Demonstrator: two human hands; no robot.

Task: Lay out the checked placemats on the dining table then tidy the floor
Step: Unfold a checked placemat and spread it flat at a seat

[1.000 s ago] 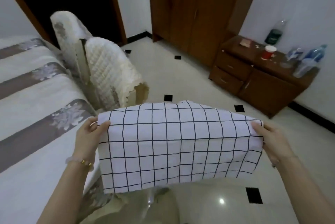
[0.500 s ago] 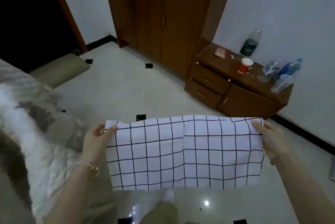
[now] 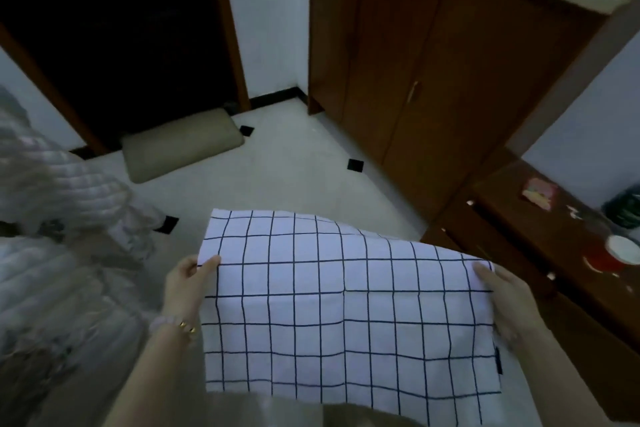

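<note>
Head view, left to right. Far left is a quilted cover (image 3: 52, 253), blurred, so I can't tell what it sits on. Beyond it is a dark doorway (image 3: 121, 28), with a flat cushion (image 3: 183, 144) on the floor (image 3: 294, 177) at its foot.

Next is my left hand (image 3: 187, 283), with a bracelet (image 3: 175, 322) on the wrist. Its thumb is on top of the placemat (image 3: 346, 309) and its fingers are hidden under it, so it pinches the left short edge toward the far corner.

The placemat is white with a dark grid. It is in the air in front of me, over the floor, touching nothing but my hands. Its long axis runs left-right, hand to hand, and the near part hangs down toward me.

My right hand (image 3: 502, 302) pinches the right short edge the same way, thumb on top, other fingers under the cloth and unseen. Each hand has one end, and neither is nearer or freer.

Further right, a wardrobe (image 3: 433, 80) stands far. A low cabinet (image 3: 554, 236) stands near right, with a red cup (image 3: 613, 253) on top.

No dining table is in view, so I can't tell which way it lies from the placemat. The step looks like carrying, with laying not begun. The placemat is already spread along its long axis, so I judge the next move needs only a turn to the table and then both hands lowering together. Floor tidying doesn't look started.
</note>
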